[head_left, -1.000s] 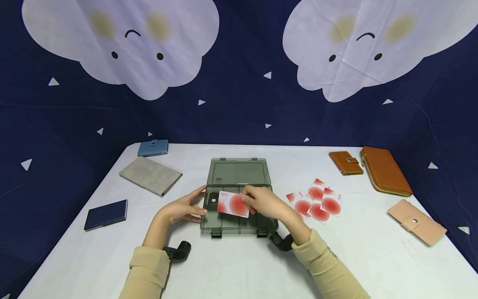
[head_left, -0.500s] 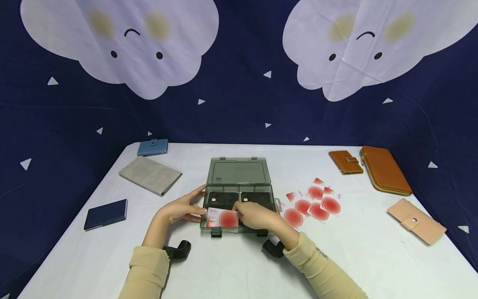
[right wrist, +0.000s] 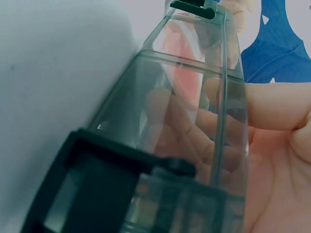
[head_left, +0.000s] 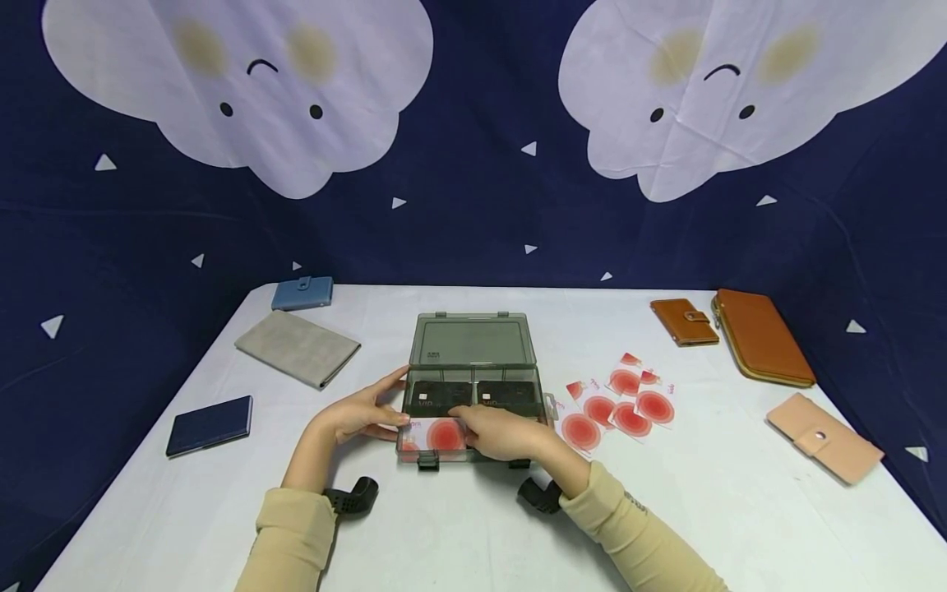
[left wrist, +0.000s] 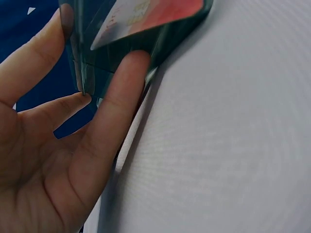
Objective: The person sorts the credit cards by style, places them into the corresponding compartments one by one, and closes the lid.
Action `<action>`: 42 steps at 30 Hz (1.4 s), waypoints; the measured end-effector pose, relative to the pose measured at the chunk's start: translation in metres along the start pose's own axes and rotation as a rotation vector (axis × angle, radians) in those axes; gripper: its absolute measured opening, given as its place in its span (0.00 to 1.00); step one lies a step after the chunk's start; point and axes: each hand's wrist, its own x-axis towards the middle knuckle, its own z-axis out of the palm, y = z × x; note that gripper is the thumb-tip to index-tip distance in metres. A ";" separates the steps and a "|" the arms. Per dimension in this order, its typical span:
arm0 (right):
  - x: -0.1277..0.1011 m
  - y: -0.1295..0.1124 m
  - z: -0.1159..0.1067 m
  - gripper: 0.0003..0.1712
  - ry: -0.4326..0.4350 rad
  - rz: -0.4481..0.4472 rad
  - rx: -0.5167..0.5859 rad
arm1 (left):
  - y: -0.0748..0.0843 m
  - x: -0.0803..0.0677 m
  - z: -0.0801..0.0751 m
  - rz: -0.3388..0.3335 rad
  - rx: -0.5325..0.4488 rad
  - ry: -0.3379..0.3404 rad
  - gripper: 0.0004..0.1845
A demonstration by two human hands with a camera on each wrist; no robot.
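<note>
A translucent grey-green plastic storage box stands mid-table, its lid folded back. My left hand holds the box's left side; in the left wrist view its fingertips lie against the clear wall. My right hand pinches the right end of a red-and-white card, which lies low in the front-left compartment. Through the box wall in the right wrist view, the right-hand fingers show beside the card. Two back compartments contain black VIP cards. My right hand hides most of the front-right compartment.
Several red-and-white cards lie overlapping right of the box. A brown card holder, brown zip wallet and peach wallet are farther right. At left are a blue card holder, grey wallet and navy wallet.
My right hand has brought the red-and-white card from above the box's back-left part forward and down into the front-left compartment. My left hand has stayed at the box's side.
</note>
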 end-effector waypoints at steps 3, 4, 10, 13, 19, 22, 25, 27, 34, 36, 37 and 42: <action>-0.001 0.001 0.000 0.23 0.012 -0.014 0.010 | -0.001 0.000 0.000 0.000 0.006 -0.003 0.50; -0.002 0.001 -0.001 0.23 0.016 -0.017 0.009 | -0.001 0.000 -0.001 0.000 0.006 -0.004 0.50; -0.008 0.011 -0.017 0.19 0.061 -0.049 0.054 | -0.001 0.001 -0.001 -0.004 0.006 -0.001 0.50; -0.020 0.024 -0.039 0.16 0.149 -0.033 0.145 | 0.000 0.001 -0.001 -0.006 0.015 0.003 0.50; -0.042 0.067 -0.075 0.15 0.296 0.127 0.298 | 0.000 0.001 -0.001 -0.015 0.013 0.006 0.50; -0.045 0.087 -0.079 0.15 0.302 0.205 0.329 | -0.001 0.001 -0.002 -0.016 0.016 0.010 0.50; -0.046 0.102 -0.076 0.14 0.300 0.230 0.337 | -0.001 0.001 -0.002 -0.014 0.017 0.010 0.50; -0.048 0.109 -0.072 0.13 0.292 0.221 0.335 | 0.000 0.001 -0.001 -0.013 0.014 0.008 0.50; -0.062 0.114 -0.053 0.16 0.254 0.184 0.169 | 0.000 0.001 -0.001 -0.008 0.018 0.012 0.50; -0.067 0.113 -0.047 0.21 0.241 0.192 0.113 | -0.001 0.002 -0.001 -0.005 0.022 0.011 0.50; -0.069 0.113 -0.044 0.24 0.234 0.203 0.080 | -0.001 0.002 0.000 -0.003 0.024 0.009 0.50; -0.074 0.111 -0.034 0.32 0.202 0.276 -0.032 | -0.002 0.002 -0.001 0.003 0.022 0.010 0.50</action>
